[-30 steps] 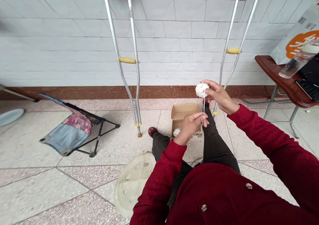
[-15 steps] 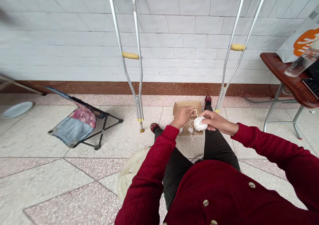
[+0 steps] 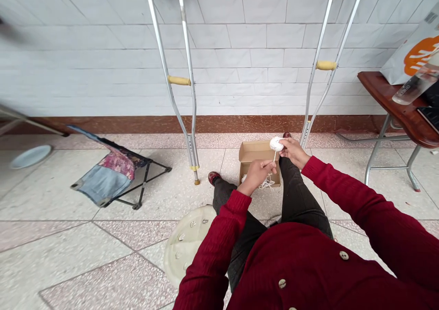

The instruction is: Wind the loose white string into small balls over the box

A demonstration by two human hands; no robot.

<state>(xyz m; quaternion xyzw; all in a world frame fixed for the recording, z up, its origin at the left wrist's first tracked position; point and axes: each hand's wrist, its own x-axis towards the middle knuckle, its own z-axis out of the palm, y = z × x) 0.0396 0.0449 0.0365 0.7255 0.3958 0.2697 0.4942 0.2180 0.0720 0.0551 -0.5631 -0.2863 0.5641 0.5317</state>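
- Left hand (image 3: 257,175) is almost closed, its thumb and fingers pinching a thin white string (image 3: 275,155). The strand runs straight up from that pinch, and the hold seems to keep it drawn tight between my 2 hands.
- Right hand (image 3: 294,152) is partly open, its fingers curved around the side of a white string ball (image 3: 276,143). I hold the ball up in the air above the far edge of the box, so the strand can hang free of the cardboard.
- An open cardboard box (image 3: 255,157) sits on the tiled floor between my legs, its flaps up, probably to keep the loose pieces together and within reach.
- Inside it lie a tangle of loose string (image 3: 266,184) and a small white bundle (image 3: 243,179), the latter partly hidden behind my left hand.
- 2 aluminium crutches with yellow grips stand against the tiled wall, the left crutch (image 3: 181,81) and the right crutch (image 3: 318,63) on either side of me, perhaps so that I can reach them from my seat.
- A folding stool (image 3: 113,173) lies low on the floor to my left, and a pale round plastic disc (image 3: 188,246) is beside my left leg.
- A wooden worktop (image 3: 372,90) to my right carries a water bottle (image 3: 413,85) and a paper bag (image 3: 411,56).
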